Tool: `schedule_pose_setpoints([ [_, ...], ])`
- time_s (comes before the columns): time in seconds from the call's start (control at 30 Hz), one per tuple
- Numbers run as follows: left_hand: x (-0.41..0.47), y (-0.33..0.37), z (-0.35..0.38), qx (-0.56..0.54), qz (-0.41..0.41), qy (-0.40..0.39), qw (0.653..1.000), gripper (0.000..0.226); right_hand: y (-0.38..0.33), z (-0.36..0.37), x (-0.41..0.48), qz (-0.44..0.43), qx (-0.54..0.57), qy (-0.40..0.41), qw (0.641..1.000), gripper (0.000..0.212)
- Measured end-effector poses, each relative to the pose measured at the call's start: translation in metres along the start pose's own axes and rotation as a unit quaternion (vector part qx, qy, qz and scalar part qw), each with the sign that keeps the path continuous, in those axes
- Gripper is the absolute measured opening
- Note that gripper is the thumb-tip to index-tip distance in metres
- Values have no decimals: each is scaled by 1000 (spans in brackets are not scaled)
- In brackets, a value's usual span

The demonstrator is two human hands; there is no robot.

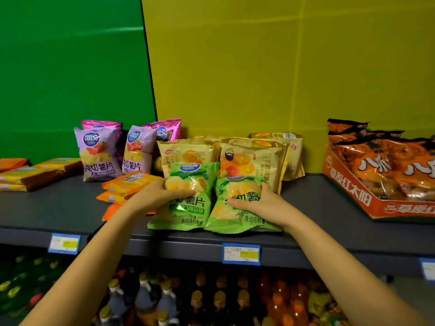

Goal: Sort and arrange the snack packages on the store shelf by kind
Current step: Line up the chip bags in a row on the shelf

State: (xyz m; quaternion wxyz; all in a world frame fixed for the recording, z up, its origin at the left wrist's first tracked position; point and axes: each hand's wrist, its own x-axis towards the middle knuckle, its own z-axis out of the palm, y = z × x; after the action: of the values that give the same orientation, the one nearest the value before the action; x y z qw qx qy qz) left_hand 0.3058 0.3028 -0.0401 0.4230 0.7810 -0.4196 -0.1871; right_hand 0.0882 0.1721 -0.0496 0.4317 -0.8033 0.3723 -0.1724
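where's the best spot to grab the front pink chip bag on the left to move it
Take the front pink chip bag by its upper sides, just below the top seal, coming from the front and above. It stands upright facing out with more pink bags close behind and another pink bag to its right, so the top and front are the open sides.

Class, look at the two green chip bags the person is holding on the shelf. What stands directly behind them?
Behind the green chip bags stand gold snack bags, leaning upright with more gold bags behind them. Their lower parts are covered by the green bags, the left hand and the right hand.
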Motion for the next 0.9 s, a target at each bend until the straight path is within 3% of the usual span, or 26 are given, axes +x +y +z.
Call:
schedule_pose_setpoints([
  [0.13,-3,9,9,-90,-3,-50,995,42,2,3,4,9,62,12,998,119],
  [0.3,-8,10,21,-162,26,4,986,90,11,2,2,-16,111,25,993,115],
  [0.5,-31,21,14,-247,62,-25,967,72,-1,-14,-17,-111,111,45,987,103],
  [0.63,-41,28,-13,-272,76,-58,958,79,-28,-16,-22,-186,94,56,976,107],
  [0.77,-48,27,-53,-253,111,-48,960,51,-64,0,-17,-244,96,69,962,108],
  [0.9,-54,6,-104,-232,148,3,961,78,-101,29,-2,-302,84,92,945,112],
])
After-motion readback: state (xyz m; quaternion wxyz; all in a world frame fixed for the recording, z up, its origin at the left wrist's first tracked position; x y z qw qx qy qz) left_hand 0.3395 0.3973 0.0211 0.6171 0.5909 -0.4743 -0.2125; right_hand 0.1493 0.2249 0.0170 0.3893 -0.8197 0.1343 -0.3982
